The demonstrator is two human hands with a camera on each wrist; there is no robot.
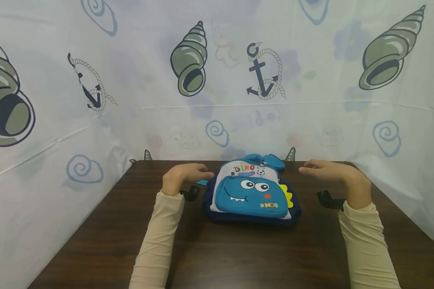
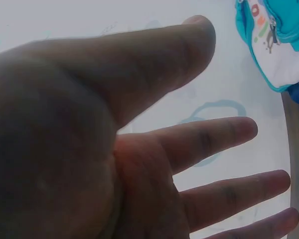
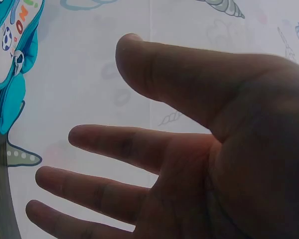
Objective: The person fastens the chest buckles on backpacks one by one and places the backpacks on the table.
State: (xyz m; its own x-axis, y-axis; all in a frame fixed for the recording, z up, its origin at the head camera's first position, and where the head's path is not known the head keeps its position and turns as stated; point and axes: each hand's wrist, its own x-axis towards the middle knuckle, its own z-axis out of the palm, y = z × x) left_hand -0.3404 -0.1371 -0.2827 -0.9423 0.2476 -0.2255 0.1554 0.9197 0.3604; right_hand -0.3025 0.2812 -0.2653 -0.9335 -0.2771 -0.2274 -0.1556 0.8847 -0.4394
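Observation:
A small blue and white child's backpack (image 1: 251, 192) with a dinosaur face and the word DINO lies flat on the dark wooden table (image 1: 238, 253). My left hand (image 1: 186, 176) hovers just left of it, fingers straight and spread, holding nothing. My right hand (image 1: 327, 170) hovers to the right of it, likewise flat and empty. In the left wrist view my left hand (image 2: 154, 149) fills the picture, with the backpack's top (image 2: 276, 40) at the upper right. The right wrist view has my right hand (image 3: 154, 144) spread out, with the backpack (image 3: 12, 55) at the upper left.
A white curtain (image 1: 217, 80) printed with shells and anchors walls the table at the back and both sides. Black wrist straps (image 1: 329, 199) sit below each wrist. The table's front half is bare wood.

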